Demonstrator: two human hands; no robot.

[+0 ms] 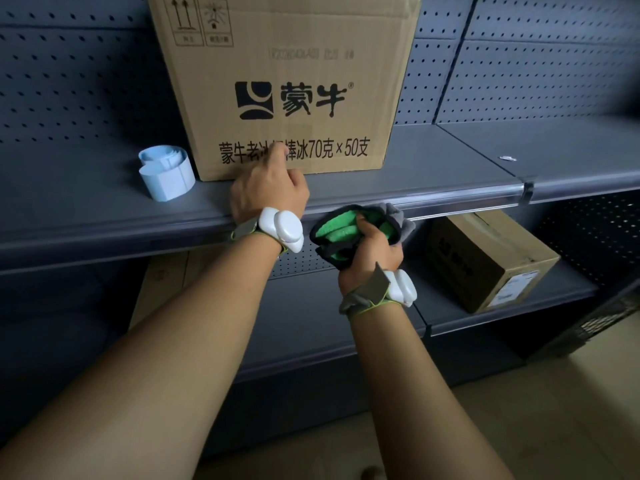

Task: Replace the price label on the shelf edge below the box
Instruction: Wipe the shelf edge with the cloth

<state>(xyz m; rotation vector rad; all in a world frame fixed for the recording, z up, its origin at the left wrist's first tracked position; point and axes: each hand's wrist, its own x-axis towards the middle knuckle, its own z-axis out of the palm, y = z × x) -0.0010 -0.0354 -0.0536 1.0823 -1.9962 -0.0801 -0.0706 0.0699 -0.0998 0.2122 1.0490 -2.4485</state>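
Note:
A large brown cardboard box (287, 84) with black print stands on the grey shelf (433, 168). My left hand (268, 188) rests on the shelf in front of the box, fingers curled against its lower front face; what they hold, if anything, is hidden. My right hand (370, 247) grips a bunched green and grey cloth (341, 226) pressed against the shelf edge strip (460, 199) just below the box. A roll of pale blue labels (166, 173) stands on the shelf left of the box. No label shows on the strip.
A smaller cardboard box (485, 258) lies on the lower shelf at the right. Perforated grey back panels (540, 81) run behind both shelves. A small white scrap (507, 158) lies on the upper shelf at the right. White devices are strapped to both wrists.

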